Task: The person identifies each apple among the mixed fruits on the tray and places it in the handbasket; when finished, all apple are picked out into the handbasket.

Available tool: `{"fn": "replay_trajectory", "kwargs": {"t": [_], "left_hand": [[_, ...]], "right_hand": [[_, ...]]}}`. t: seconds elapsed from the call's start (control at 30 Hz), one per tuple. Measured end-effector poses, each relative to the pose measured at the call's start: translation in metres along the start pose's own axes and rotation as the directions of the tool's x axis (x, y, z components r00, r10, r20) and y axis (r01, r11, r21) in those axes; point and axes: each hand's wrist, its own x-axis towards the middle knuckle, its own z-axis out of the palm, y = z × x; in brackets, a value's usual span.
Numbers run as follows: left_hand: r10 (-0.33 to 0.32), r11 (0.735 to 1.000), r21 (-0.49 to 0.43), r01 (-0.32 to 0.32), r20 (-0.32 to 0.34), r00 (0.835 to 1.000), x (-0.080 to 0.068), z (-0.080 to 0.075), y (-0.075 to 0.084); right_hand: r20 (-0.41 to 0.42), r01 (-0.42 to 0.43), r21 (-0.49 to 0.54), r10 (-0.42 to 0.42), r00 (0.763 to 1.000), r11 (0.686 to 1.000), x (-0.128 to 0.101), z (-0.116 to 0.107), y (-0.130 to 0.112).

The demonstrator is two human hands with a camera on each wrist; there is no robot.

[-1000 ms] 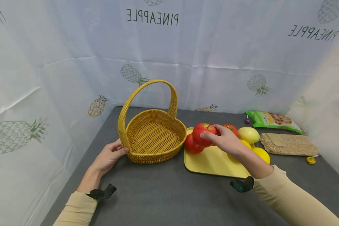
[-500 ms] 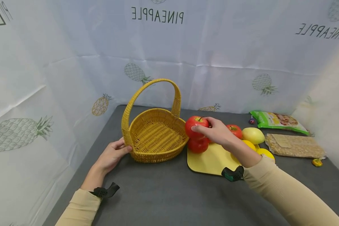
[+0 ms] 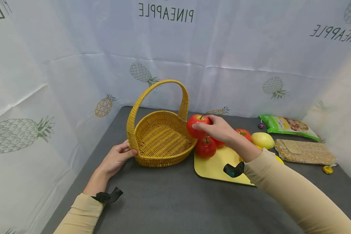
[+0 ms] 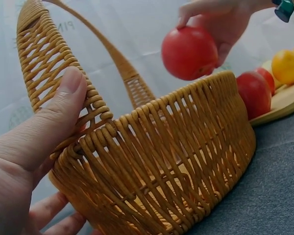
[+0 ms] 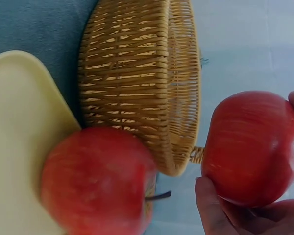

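A yellow wicker basket (image 3: 161, 162) with a tall arched handle stands on the table, its woven floor bare. My left hand (image 3: 116, 159) grips it where the handle meets the left rim; the thumb (image 4: 63, 95) lies on the weave and the fingers curl low round the outside. In my right hand (image 3: 222, 129) a red apple (image 3: 193, 130) is held between thumb and fingers. It hangs close by the basket's right rim, above rim height in the left wrist view. Below it another red apple (image 5: 100, 181) sits on the tray's left end, right beside the basket wall.
The yellow tray (image 3: 216, 167) carries more red fruit (image 3: 244, 133), a pale yellow-green fruit (image 3: 263, 140) and yellow fruit partly hidden by my right sleeve. Farther right lie a green snack bag (image 3: 292, 126), a clear pack of grains (image 3: 305, 152) and small wrapped sweets (image 3: 327, 169).
My right hand has carried the apple left and upward, from over the tray to the basket's right rim. The left hand keeps its grip on the basket. The head view has shifted slightly.
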Motion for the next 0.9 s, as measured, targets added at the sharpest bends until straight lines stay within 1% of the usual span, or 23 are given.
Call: {"fn": "replay_trajectory", "kwargs": {"t": [0.07, 0.33, 0.6, 0.73, 0.9], "left_hand": [[0.007, 1.0, -0.003, -0.007, 0.005, 1.0, 0.001, 0.0, -0.001], [0.008, 1.0, -0.017, -0.008, 0.008, 1.0, 0.001, 0.001, -0.001], [0.003, 1.0, -0.024, -0.003, 0.008, 1.0, 0.0, 0.002, -0.001], [-0.007, 1.0, -0.024, 0.007, 0.005, 1.0, 0.0, 0.002, 0.0], [-0.01, 0.999, -0.031, 0.01, 0.005, 1.0, -0.001, 0.002, 0.0]], "right_hand": [[0.005, 0.001, -0.001, -0.001, 1.0, 1.0, 0.004, 0.002, -0.003], [0.063, 0.005, 0.11, -0.012, 0.998, 0.994, 0.017, 0.011, -0.013], [0.091, -0.009, 0.108, -0.001, 0.996, 0.994, 0.022, 0.015, -0.015], [0.112, -0.007, 0.129, -0.007, 0.994, 0.992, 0.025, 0.017, -0.015], [0.134, -0.001, 0.124, -0.016, 0.991, 0.992, 0.032, 0.022, -0.016]]}}
